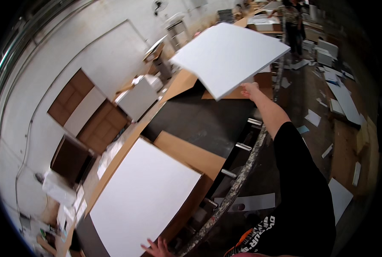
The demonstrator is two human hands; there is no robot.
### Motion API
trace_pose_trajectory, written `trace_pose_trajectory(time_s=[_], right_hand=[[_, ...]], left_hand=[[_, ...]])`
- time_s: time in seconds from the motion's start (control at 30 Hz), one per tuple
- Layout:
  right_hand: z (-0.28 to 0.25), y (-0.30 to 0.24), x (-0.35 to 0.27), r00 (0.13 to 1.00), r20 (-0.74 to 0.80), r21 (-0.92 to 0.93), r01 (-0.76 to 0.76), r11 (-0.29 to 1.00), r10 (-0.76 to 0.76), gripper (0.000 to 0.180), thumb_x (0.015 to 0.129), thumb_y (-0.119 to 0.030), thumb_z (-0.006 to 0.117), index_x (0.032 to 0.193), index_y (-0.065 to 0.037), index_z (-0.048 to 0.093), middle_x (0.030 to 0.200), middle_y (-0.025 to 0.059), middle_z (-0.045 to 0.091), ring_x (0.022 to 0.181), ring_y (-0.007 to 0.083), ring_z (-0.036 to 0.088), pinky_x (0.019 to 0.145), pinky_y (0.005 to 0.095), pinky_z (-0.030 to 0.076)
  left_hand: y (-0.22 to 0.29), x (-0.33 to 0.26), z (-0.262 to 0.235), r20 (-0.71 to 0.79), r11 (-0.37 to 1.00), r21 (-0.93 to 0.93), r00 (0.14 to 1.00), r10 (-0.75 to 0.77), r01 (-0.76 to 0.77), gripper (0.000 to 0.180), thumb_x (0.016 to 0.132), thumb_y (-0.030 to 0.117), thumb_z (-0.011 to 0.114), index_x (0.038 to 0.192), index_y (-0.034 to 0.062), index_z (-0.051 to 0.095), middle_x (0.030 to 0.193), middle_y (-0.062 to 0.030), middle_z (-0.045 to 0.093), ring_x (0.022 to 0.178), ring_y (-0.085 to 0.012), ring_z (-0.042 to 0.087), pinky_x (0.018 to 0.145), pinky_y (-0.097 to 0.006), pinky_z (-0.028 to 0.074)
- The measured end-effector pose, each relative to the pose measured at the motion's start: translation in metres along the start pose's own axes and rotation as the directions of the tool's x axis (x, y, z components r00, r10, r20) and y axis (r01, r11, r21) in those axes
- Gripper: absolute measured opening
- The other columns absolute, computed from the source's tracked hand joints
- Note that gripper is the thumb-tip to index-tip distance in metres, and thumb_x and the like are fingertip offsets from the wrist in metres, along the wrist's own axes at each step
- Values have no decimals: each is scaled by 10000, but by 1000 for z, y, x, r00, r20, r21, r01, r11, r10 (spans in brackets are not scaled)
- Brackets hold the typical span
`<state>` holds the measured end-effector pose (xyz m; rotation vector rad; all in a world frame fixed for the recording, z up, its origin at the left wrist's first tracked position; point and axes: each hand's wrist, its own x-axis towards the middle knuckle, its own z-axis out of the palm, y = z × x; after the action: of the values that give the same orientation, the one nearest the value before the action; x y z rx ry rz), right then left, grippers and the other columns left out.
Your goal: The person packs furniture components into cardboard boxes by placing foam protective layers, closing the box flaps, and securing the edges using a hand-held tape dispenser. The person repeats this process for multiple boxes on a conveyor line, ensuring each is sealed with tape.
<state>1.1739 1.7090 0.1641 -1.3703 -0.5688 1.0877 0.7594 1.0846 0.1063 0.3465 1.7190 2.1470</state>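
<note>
My right arm reaches far forward, and my right hand point(250, 90) is closed on the near edge of a thick white foam-like board point(231, 55). That board is raised and tilted above the dark work table point(191, 120). Closer to me, a large white panel point(144, 192) lies flat on an opened brown cardboard sheet point(191, 154), whose flaps stick out around it. My left hand point(157, 248) is at the panel's near right edge with its fingers spread; it grips nothing. Whether its fingertips touch the panel, I cannot tell.
Metal rollers point(243, 147) line the table's right side beside a worn, speckled rail point(238, 184). On the right, paper scraps point(313, 118) and boards point(345, 100) litter the floor. Brown cartons point(101, 126) lean along the left wall. A person point(292, 25) stands at the far right.
</note>
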Motion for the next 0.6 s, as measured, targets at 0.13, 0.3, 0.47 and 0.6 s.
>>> trace_pose_trajectory(time_s=[0.13,0.3,0.47,0.6], right_hand=[[102,109,-140,872,490,-72,48,996,-6,487,784,-75,687,1223,41,513,950,146,628,752,255,656,633,346,567],[58,179,-283,722,648,148,195,970,-244,373,886,-92,639,1230,22,551,986,89,661,811,143,622,710,241,514],[17,259,-636,95,951,270,213,939,-295,266,900,-44,604,1162,7,601,948,77,657,835,141,625,739,259,520],[-21,300,-837,-486,837,442,328,835,-252,201,817,14,645,1017,10,661,863,98,690,753,135,658,670,254,529]], left_hand=[[-51,-86,-263,-62,666,702,910,410,-253,767,925,410,581,1523,204,147,1545,-183,201,1348,-397,338,1110,-554,287],[24,-128,-199,-581,990,121,803,134,-77,761,832,62,699,1452,14,260,1448,-184,378,1060,-201,575,880,-296,493],[3,-224,-334,-621,963,255,778,95,86,565,818,58,730,1323,-9,484,1251,-162,594,1048,-175,612,883,-309,521],[-7,-288,-409,-681,905,367,725,102,217,475,806,165,755,1213,-19,593,1135,-144,670,1026,-182,649,911,-304,506]])
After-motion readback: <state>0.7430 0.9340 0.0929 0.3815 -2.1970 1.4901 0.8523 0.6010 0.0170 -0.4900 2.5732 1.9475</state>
